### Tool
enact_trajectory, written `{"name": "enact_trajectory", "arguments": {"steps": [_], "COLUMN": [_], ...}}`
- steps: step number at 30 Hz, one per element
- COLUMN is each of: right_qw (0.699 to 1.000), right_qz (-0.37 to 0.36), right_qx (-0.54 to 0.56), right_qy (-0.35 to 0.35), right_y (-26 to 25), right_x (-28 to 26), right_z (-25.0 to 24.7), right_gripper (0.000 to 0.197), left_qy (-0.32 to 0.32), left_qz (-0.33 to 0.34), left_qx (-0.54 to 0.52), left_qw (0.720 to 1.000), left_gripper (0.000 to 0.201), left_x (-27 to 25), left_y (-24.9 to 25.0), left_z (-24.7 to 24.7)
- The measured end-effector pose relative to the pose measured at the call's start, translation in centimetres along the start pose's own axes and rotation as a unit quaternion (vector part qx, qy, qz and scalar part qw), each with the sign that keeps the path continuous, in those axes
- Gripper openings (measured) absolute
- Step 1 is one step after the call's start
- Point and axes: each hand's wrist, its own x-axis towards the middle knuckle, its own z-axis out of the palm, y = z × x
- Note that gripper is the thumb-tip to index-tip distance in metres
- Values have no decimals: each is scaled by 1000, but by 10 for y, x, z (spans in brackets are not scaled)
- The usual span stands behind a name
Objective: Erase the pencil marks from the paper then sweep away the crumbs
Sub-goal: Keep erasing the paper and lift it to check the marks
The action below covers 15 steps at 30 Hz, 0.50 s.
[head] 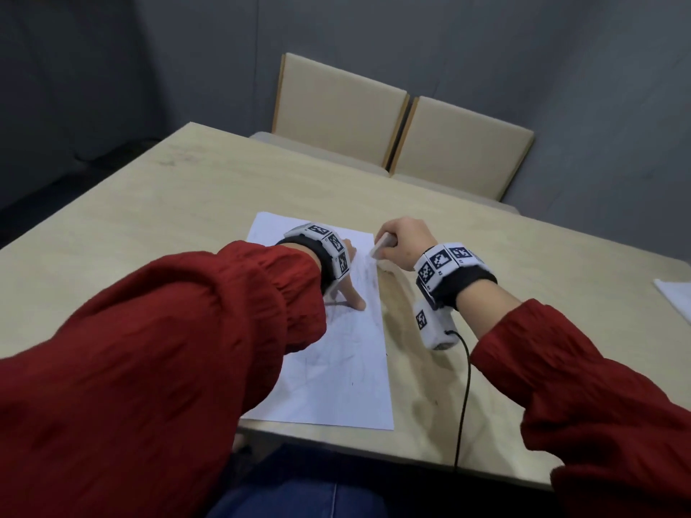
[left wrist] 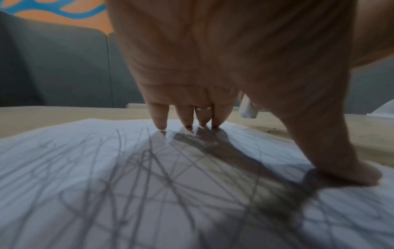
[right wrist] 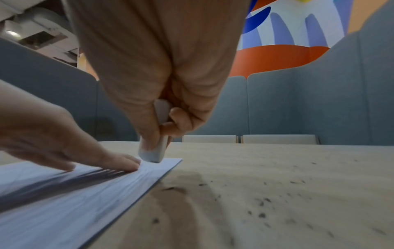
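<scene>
Mostly hidden: left hand (head: 346, 271) in the head view, covered by a tag-covered wristband (head: 325, 243) and red sleeve (head: 187, 330), only thumb and a fingertip showing. Seen whole from the left wrist view, fingers (left wrist: 185, 118) straight and spread, tips pressing down on the paper (head: 336, 368), thumb flat on it nearer the right edge; a ring on one finger. Near-left part of the paper covered by the sleeve. Pencil marks (left wrist: 138, 176) faint and hard to make out from above, plain as crossing grey strokes close up, though blurred. Crumbs (right wrist: 262, 210) barely readable from the head view; from the right wrist view, dark specks scattered on the bare desk (head: 149, 218) to the right of the paper.

Paper lying flat on the desk, long axis running away from the person, near short edge just beside the desk's front edge.

Eraser (right wrist: 152, 151): white block, held on end, tilted a little, long axis nearly upright, lower end touching the paper at its far right corner; upper part buried in the grip.

Right hand (head: 402, 243) curled round the eraser, thumb and fingers pinching its sides, over the paper's far right edge. Left fingertips just beside the eraser's lower end, to its left. Both hands at the far half of the sheet.

Beyond the desk, two beige chairs (head: 392, 132) against a grey wall; at the right edge, another white sheet (head: 676, 297), cut off.
</scene>
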Motion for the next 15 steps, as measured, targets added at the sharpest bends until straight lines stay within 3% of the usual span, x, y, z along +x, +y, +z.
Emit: {"name": "enact_trajectory", "arguments": {"steps": [2,4,15], "right_qw": [1000,1000,987], "right_qz": [-10,-22,-83], "right_qx": [-7,-11,-127], "right_qy": [4,4,-50], "right_y": [-5,-10,-10], "right_x": [8,15,27], "right_z": [2,4,11], "right_gripper": [16,16,17], "left_qy": [-18,-16,-34], "left_qz": [4,10,11], "left_qx": [-8,-38,-20], "left_qw": [1000,999,999], "left_gripper": [131,142,133], "left_x": [6,12,13], "left_y": [-2,-6,-7], "left_z": [9,14,12]}}
